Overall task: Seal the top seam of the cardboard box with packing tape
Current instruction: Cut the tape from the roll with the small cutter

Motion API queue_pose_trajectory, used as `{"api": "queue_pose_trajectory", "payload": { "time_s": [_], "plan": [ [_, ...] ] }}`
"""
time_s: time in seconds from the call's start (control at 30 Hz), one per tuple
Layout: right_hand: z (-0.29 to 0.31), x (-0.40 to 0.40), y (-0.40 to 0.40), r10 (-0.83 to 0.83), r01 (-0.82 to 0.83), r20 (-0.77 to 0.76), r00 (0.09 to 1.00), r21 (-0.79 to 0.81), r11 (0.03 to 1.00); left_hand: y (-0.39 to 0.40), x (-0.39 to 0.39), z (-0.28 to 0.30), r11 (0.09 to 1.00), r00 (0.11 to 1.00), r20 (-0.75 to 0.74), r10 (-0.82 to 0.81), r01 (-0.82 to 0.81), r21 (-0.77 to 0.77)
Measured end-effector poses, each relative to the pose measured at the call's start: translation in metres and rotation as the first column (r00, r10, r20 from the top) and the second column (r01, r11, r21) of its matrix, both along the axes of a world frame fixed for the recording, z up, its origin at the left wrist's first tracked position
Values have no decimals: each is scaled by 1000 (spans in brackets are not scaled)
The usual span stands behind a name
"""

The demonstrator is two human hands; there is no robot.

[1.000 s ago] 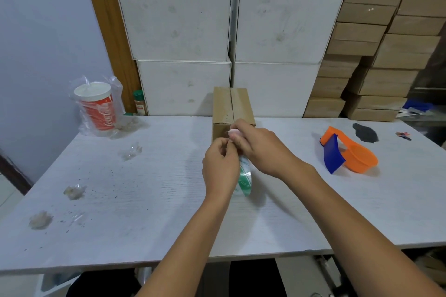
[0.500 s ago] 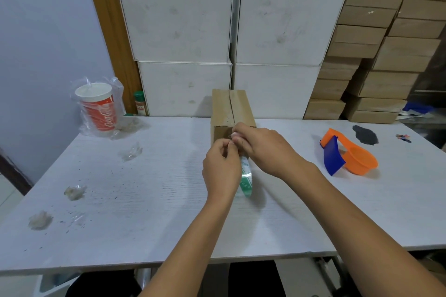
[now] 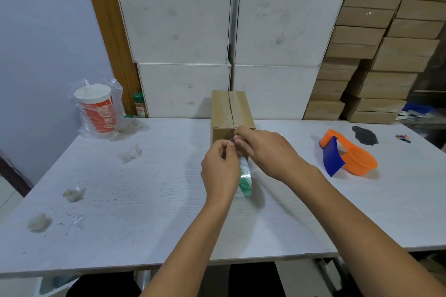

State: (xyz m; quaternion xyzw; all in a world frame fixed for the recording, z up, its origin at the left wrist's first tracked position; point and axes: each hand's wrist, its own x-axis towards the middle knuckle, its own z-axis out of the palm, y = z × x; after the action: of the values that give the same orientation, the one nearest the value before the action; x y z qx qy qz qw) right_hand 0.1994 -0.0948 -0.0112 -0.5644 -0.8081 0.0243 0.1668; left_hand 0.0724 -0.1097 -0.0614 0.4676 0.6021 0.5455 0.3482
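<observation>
Head view, the only one here: the cardboard box (image 3: pixel 232 113) sits on the white counter (image 3: pixel 144 200), long way pointing away from the person, and its top seam (image 3: pixel 230 108) looks bare as far as I can tell, no tape across it yet. Both hands are bunched together right at the near end of the box. The left hand (image 3: pixel 220 171) is grasping the roll of packing tape (image 3: pixel 245 181), clear with green print, which hangs just below the fingers. The right hand (image 3: pixel 263 149) is pinched shut on what looks like the loose tape end, up against the near top edge of the box.

Compared with a second ago, not much has moved. The hands have crept a touch closer to the box edge, and the roll hangs in about the same spot. My guess is the tape end is only now getting stuck down at the front, so the real sealing pull along the seam hasn't started.

Off to the right there's an orange tape dispenser (image 3: pixel 350 157) lying unused, and a soda cup in a plastic bag (image 3: pixel 96 109) sits at the far left.
</observation>
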Motion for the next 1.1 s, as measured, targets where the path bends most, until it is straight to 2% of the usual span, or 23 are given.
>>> {"api": "queue_pose_trajectory", "payload": {
  "time_s": [0.43, 0.7, 0.83, 0.93, 1.1],
  "plan": [
    [-10, 12, 0, -49, 49, 6, 999, -18, 999, -2, 0, 5, 1000, 999, 39, 18, -17, -17],
    [-18, 20, -2, -50, 49, -53, 997, -20, 999, -7, 0, 7, 1000, 997, 80, -3, 4, -17],
    [-43, 35, -21, -129, 133, -126, 984, 17, 991, -11, -3, 6, 999, 994, 101, -45, 45, 3],
    [-74, 47, -30, -211, 211, -123, 970, -8, 977, -11, -3, 6, 998, 992, 107, -69, 69, 6],
    [-102, 50, -26, -193, 194, -142, 971, -5, 981, -12, -5, 5, 997, 992, 97, -79, 80, -8]
  ]
}}
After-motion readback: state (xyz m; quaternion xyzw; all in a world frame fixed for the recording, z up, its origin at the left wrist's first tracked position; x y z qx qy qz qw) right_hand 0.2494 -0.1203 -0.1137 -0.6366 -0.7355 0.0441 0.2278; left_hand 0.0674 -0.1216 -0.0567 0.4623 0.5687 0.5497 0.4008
